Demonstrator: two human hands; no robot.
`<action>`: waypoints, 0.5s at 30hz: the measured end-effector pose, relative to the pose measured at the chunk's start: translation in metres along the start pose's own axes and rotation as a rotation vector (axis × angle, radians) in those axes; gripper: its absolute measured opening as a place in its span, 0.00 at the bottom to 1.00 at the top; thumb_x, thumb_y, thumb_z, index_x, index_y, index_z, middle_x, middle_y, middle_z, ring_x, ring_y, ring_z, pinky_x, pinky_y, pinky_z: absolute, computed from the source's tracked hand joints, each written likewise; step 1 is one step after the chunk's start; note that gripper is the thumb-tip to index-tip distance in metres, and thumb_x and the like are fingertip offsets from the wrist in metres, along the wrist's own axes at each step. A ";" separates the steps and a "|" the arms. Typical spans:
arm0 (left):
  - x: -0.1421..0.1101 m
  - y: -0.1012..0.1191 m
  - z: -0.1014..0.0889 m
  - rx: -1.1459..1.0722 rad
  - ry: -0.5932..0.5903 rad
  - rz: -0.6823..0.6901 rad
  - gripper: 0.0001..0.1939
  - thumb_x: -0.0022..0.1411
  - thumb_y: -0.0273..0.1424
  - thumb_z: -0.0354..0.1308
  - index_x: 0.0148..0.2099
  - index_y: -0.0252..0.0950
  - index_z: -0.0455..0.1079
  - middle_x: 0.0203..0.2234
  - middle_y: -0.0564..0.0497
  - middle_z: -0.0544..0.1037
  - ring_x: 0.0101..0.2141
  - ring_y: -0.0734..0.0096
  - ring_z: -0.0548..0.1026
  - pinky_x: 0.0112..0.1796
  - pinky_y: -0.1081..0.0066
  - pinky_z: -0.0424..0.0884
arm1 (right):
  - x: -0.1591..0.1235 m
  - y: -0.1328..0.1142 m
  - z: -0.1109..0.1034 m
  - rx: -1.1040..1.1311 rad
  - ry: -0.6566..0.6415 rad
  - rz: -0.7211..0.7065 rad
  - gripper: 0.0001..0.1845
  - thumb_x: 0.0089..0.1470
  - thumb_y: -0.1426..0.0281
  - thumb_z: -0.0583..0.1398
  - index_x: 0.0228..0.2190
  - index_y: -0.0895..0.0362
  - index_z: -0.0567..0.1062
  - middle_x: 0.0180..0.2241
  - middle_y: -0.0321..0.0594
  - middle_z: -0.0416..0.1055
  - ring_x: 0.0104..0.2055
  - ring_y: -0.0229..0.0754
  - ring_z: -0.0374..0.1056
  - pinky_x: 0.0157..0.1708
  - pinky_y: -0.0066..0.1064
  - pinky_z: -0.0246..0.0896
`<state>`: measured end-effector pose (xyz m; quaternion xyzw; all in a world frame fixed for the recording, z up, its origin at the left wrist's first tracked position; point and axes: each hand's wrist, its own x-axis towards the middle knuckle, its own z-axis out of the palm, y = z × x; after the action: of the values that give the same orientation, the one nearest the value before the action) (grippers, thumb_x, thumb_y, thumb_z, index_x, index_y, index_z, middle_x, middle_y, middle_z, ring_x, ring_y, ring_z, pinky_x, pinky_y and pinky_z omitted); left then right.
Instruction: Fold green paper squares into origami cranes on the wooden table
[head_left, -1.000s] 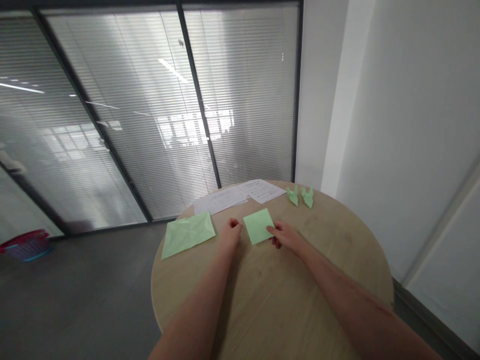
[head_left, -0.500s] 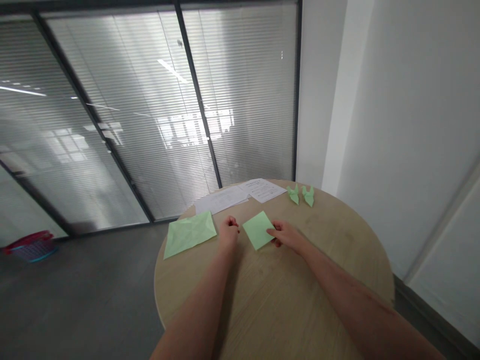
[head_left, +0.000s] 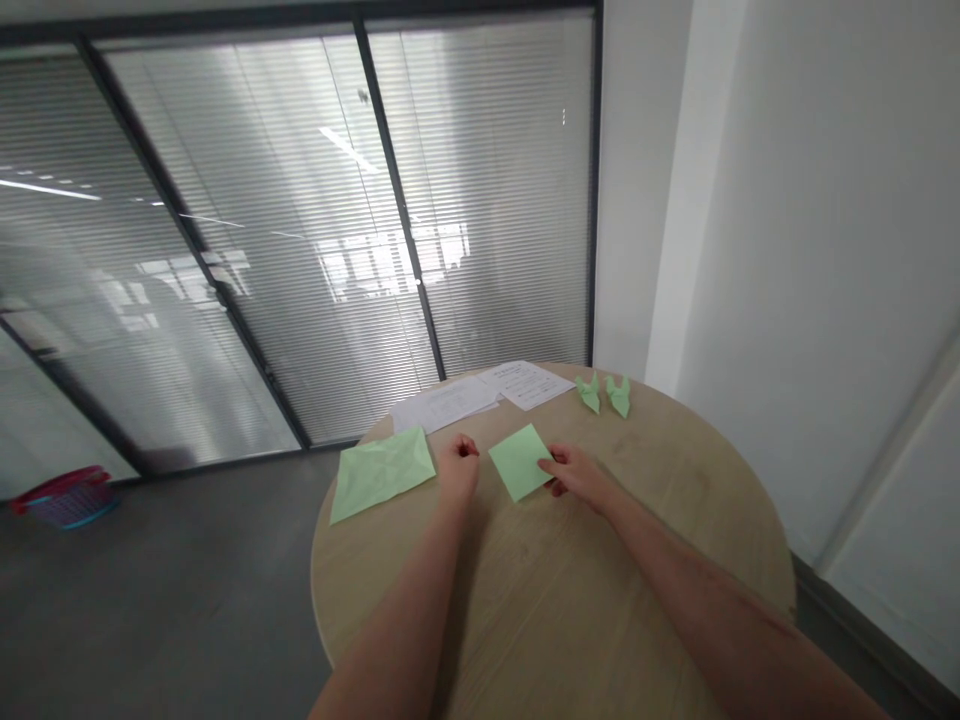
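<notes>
Over the round surface [head_left: 555,600], the right hand [head_left: 576,474] holds a green square paper [head_left: 519,460] at its corner, and the left hand [head_left: 458,466] is curled near it, its inside not clear to see. Farther back lie white sheets [head_left: 444,402] and two folded green shapes [head_left: 619,397]; a bigger green sheet [head_left: 382,474] lies at left.

Bright glare across the blinds [head_left: 300,200]

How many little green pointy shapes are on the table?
2: the left pointy shape and the right pointy shape, side by side, right of the white papers, beyond the right hand.
</notes>
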<state>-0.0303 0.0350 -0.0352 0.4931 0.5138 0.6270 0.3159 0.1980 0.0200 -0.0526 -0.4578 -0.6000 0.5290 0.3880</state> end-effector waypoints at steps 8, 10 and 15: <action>-0.014 0.004 0.010 0.018 -0.323 0.033 0.23 0.54 0.38 0.63 0.51 0.36 0.73 0.35 0.46 0.79 0.34 0.62 0.75 0.32 0.67 0.71 | 0.004 0.001 0.001 -0.014 -0.009 -0.028 0.15 0.57 0.67 0.58 0.43 0.62 0.76 0.37 0.43 0.75 0.30 0.34 0.68 0.28 0.23 0.67; -0.017 0.005 0.012 0.027 -0.405 -0.010 0.26 0.53 0.39 0.65 0.53 0.34 0.73 0.32 0.47 0.79 0.31 0.63 0.75 0.30 0.67 0.72 | 0.005 0.002 0.001 0.002 -0.006 -0.035 0.18 0.56 0.67 0.58 0.46 0.61 0.75 0.39 0.44 0.75 0.33 0.35 0.69 0.28 0.23 0.68; -0.019 0.005 0.014 0.002 -0.472 -0.052 0.26 0.54 0.41 0.66 0.52 0.32 0.76 0.33 0.47 0.80 0.30 0.65 0.75 0.31 0.66 0.74 | 0.007 0.005 -0.001 0.068 0.065 -0.110 0.36 0.55 0.68 0.58 0.64 0.50 0.61 0.45 0.40 0.75 0.29 0.34 0.68 0.22 0.22 0.63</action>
<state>-0.0110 0.0215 -0.0362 0.6128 0.4388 0.4855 0.4430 0.1974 0.0267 -0.0571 -0.4278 -0.5930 0.5116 0.4512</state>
